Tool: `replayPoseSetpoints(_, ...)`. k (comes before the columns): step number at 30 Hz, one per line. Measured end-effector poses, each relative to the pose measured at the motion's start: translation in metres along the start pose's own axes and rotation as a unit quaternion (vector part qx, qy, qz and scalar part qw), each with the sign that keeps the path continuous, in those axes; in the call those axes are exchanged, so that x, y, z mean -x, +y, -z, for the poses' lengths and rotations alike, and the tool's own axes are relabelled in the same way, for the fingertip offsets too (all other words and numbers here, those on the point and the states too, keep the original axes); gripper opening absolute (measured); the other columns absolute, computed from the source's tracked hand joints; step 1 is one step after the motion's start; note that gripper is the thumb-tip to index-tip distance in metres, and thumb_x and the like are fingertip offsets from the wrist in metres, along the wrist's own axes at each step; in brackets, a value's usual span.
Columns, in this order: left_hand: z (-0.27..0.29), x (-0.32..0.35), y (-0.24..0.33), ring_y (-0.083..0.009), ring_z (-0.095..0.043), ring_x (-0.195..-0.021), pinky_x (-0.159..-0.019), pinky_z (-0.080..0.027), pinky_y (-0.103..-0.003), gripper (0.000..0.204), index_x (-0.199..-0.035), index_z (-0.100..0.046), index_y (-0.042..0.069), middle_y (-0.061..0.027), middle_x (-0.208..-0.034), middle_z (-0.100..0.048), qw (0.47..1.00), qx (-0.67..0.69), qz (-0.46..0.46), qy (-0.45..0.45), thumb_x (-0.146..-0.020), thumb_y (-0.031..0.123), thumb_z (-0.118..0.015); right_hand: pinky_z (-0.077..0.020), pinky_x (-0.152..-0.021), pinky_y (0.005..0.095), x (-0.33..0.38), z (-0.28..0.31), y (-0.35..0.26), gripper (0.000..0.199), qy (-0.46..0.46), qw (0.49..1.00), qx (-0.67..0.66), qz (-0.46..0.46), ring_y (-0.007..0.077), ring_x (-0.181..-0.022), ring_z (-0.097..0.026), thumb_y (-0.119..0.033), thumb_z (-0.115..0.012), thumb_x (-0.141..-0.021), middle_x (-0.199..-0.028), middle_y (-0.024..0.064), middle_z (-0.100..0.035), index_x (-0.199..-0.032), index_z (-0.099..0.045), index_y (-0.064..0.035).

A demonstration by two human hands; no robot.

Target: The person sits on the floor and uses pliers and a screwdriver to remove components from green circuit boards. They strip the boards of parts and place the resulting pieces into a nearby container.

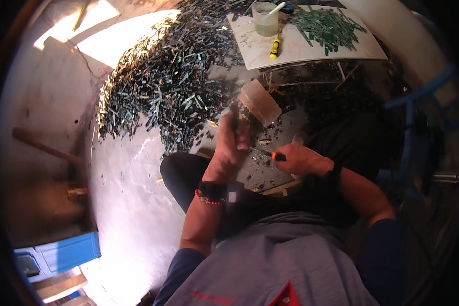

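Head view: stick [277, 8] in cup [264, 17] of liquid [266, 30]; screwdriver [278, 156] in right hand [299, 159], dark piece [234, 109] in left hand [229, 144]

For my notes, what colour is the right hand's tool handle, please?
Head view: the tool handle shows orange and black.

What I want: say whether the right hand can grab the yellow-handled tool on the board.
Probably not as it stands: the right hand is gripping an orange-and-black handle. Nothing appears to cover the yellow-handled tool, though.
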State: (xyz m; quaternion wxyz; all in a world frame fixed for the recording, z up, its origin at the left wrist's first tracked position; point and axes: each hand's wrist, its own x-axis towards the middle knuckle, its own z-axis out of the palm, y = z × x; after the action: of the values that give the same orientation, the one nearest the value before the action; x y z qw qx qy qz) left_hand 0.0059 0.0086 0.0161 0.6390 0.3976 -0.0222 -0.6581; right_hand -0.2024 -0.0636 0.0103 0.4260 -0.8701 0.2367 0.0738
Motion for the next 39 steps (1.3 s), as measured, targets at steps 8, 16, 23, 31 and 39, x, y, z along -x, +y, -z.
replayPoseSetpoints(8,0.006,-0.008,-0.004,-0.0105,-0.023,-0.038,-0.035,-0.015,-0.024,0.048,-0.058,-0.031,0.016,0.0028,-0.049,-0.026,0.999,-0.007,0.015,-0.039,-0.092,0.049,-0.038,-0.0451,-0.06,0.0294,0.0,0.016,0.004,0.016,-0.058,0.959,-0.263,-0.092,0.0142,-0.065,-0.058,-0.014,-0.052,-0.078,-0.07,0.0066,-0.061,-0.083,-0.06,-0.001)
replayPoseSetpoints(16,0.005,-0.008,-0.004,-0.0089,-0.023,-0.04,-0.036,-0.015,-0.023,0.047,-0.061,-0.033,0.015,0.0035,-0.051,-0.028,0.999,-0.033,0.019,-0.035,-0.092,0.049,-0.04,-0.0463,-0.067,0.0262,-0.002,0.043,-0.033,0.027,-0.122,0.873,-0.471,-0.035,0.0172,-0.081,-0.061,-0.014,-0.044,-0.08,-0.089,0.0116,-0.064,-0.098,-0.058,0.0004)
replayPoseSetpoints(23,0.008,-0.011,-0.012,-0.0089,-0.023,-0.041,-0.037,-0.017,-0.023,0.048,-0.061,-0.033,0.015,0.0037,-0.052,-0.028,0.998,-0.023,0.024,-0.053,-0.091,0.051,-0.039,-0.0436,-0.048,0.0233,-0.014,0.039,-0.026,0.028,-0.168,0.803,-0.571,-0.016,0.0209,-0.078,-0.067,-0.014,-0.045,-0.083,-0.092,0.0144,-0.066,-0.106,-0.055,-0.0012)
replayPoseSetpoints(31,-0.002,-0.007,-0.009,-0.0197,-0.038,-0.037,-0.033,-0.02,-0.025,0.052,-0.058,-0.036,0.01,-0.0005,-0.048,-0.03,0.995,-0.073,0.047,-0.045,-0.093,0.048,-0.03,-0.047,-0.051,0.0252,-0.014,0.039,-0.026,0.03,-0.165,0.795,-0.584,-0.009,0.0229,-0.079,-0.067,-0.016,-0.044,-0.084,-0.092,0.0153,-0.066,-0.107,-0.057,-0.0014)
replayPoseSetpoints(39,-0.007,-0.005,-0.01,-0.0143,-0.028,-0.036,-0.034,-0.019,-0.025,0.051,-0.057,-0.035,0.01,-0.0001,-0.047,-0.03,0.995,-0.081,0.023,-0.049,-0.094,0.046,-0.029,-0.047,-0.049,0.0257,-0.019,0.037,-0.021,0.03,-0.183,0.771,-0.611,-0.004,0.0231,-0.074,-0.066,-0.017,-0.044,-0.084,-0.091,0.0174,-0.066,-0.105,-0.058,-0.0008)
